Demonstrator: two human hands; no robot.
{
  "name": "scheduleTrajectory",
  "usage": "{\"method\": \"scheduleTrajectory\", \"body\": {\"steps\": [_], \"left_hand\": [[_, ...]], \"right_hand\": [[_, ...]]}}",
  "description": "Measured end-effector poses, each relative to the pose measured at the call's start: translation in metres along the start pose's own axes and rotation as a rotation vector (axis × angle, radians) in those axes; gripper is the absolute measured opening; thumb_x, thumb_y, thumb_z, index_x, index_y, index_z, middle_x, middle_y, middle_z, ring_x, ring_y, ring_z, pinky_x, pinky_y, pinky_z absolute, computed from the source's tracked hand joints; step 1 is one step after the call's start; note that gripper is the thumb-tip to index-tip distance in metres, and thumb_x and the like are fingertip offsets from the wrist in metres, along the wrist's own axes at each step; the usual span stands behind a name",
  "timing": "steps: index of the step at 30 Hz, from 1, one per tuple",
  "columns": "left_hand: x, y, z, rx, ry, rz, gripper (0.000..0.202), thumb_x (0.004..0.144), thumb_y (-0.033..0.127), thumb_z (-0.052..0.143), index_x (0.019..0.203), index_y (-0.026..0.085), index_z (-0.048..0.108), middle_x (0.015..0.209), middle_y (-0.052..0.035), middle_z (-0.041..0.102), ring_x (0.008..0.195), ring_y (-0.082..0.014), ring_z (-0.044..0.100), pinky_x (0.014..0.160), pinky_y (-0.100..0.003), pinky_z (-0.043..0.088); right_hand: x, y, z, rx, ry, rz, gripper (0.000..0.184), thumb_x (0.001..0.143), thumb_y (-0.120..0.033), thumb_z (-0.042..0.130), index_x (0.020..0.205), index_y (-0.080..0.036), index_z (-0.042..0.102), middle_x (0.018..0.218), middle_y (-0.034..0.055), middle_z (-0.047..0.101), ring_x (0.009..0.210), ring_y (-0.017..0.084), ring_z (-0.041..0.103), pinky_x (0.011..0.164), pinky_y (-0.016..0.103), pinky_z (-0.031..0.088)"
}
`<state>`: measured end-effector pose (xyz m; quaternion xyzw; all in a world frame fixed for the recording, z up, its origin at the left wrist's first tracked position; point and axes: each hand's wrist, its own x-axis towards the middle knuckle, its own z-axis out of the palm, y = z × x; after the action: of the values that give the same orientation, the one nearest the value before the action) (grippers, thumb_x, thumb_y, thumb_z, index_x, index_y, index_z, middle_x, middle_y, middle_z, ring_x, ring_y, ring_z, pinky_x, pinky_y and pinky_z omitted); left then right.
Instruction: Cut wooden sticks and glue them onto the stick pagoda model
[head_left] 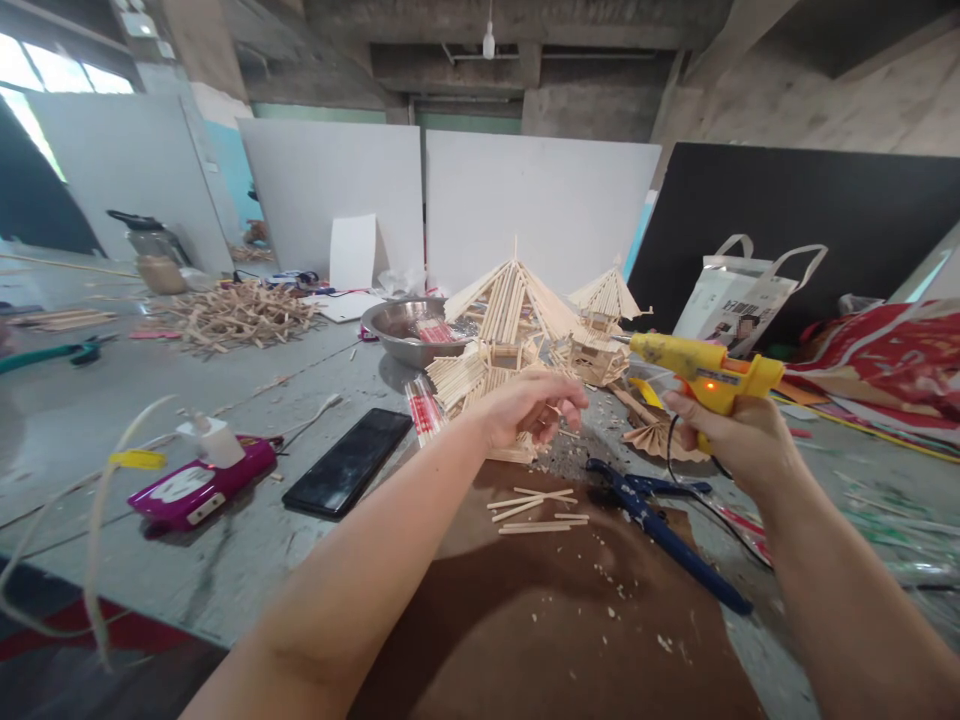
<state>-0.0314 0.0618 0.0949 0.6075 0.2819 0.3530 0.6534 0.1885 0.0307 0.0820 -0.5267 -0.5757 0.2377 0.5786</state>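
Note:
My right hand [739,440] is wrapped round the handle of a yellow hot glue gun [690,362], its nozzle pointing left and a small orange light lit on its side. My left hand [529,405] reaches in front of a pagoda-like model [502,310] made of thin wooden sticks. Its fingers are loosely bent and apart, with nothing visible in them; the hand hides part of the model's base. Several loose sticks [536,510] lie on a brown board [555,610] below that hand. Blue-handled cutters [667,535] rest at the board's right side.
A black phone [349,462] and a purple power strip [202,485] lie to the left. Behind them are a metal bowl [409,335] and a heap of wooden pieces [240,315]. A smaller stick model [600,310] and a white bag [739,300] stand at the right.

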Motion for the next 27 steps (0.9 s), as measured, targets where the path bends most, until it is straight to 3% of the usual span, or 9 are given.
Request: {"method": "scheduleTrajectory", "body": {"steps": [6,9,12,15,19,23,27], "left_hand": [[0.000,-0.003,0.012,0.450,-0.016,0.033,0.022,0.067,0.028,0.053,0.049,0.017,0.048,0.045,0.0007,0.051,0.031,-0.0046,0.035,0.035,-0.019,0.026],[-0.002,-0.002,0.018,0.639,0.015,0.066,0.030,0.068,0.031,0.051,0.044,0.017,0.042,0.038,0.0030,0.042,0.033,-0.0046,0.033,0.037,-0.019,0.025],[-0.005,0.002,0.025,0.927,-0.031,0.055,0.036,0.070,0.037,0.049,0.042,0.015,0.041,0.037,0.0048,0.034,0.036,-0.0038,0.027,0.039,-0.019,0.022],[-0.007,0.001,0.031,1.287,-0.166,-0.012,0.034,0.071,0.041,0.047,0.050,0.014,0.051,0.045,0.0024,0.043,0.041,-0.0056,0.034,0.044,-0.020,0.028],[-0.004,-0.011,0.034,1.623,-0.317,-0.130,0.023,0.073,0.034,0.047,0.074,0.016,0.061,0.075,-0.0064,0.062,0.066,-0.0166,0.054,0.056,-0.028,0.040],[-0.001,-0.021,0.034,1.748,-0.354,-0.244,0.021,0.073,0.024,0.046,0.082,0.014,0.062,0.086,-0.0113,0.064,0.080,-0.0229,0.057,0.064,-0.035,0.045],[-0.001,-0.027,0.036,1.765,-0.390,-0.246,0.022,0.072,0.018,0.043,0.081,0.013,0.063,0.086,-0.0128,0.064,0.080,-0.0234,0.058,0.064,-0.036,0.047]], "right_hand": [[-0.002,-0.003,-0.003,-0.028,-0.032,0.014,0.029,0.056,-0.042,0.067,0.061,-0.016,0.054,0.040,-0.0041,0.047,0.034,0.009,0.043,0.036,0.022,0.033],[-0.002,-0.003,-0.004,-0.041,-0.062,0.001,0.029,0.058,-0.042,0.066,0.063,-0.016,0.054,0.040,-0.0043,0.047,0.035,0.008,0.043,0.037,0.022,0.034],[-0.001,-0.001,-0.005,-0.034,-0.081,-0.037,0.028,0.059,-0.042,0.066,0.064,-0.017,0.054,0.042,-0.0043,0.047,0.036,0.009,0.044,0.038,0.022,0.035],[0.000,0.001,-0.007,-0.030,-0.077,-0.063,0.028,0.059,-0.042,0.065,0.065,-0.017,0.055,0.043,-0.0042,0.048,0.036,0.009,0.044,0.037,0.023,0.035],[0.001,0.004,-0.010,-0.022,-0.078,-0.090,0.027,0.060,-0.042,0.064,0.067,-0.018,0.055,0.045,-0.0037,0.048,0.036,0.010,0.044,0.036,0.024,0.035],[0.003,0.007,-0.011,-0.009,-0.087,-0.132,0.021,0.064,-0.039,0.063,0.070,-0.021,0.056,0.048,-0.0032,0.048,0.037,0.010,0.044,0.034,0.025,0.035],[0.004,0.006,-0.011,-0.019,-0.078,-0.160,0.017,0.066,-0.035,0.062,0.071,-0.021,0.055,0.051,-0.0026,0.048,0.038,0.009,0.043,0.035,0.025,0.036]]}}
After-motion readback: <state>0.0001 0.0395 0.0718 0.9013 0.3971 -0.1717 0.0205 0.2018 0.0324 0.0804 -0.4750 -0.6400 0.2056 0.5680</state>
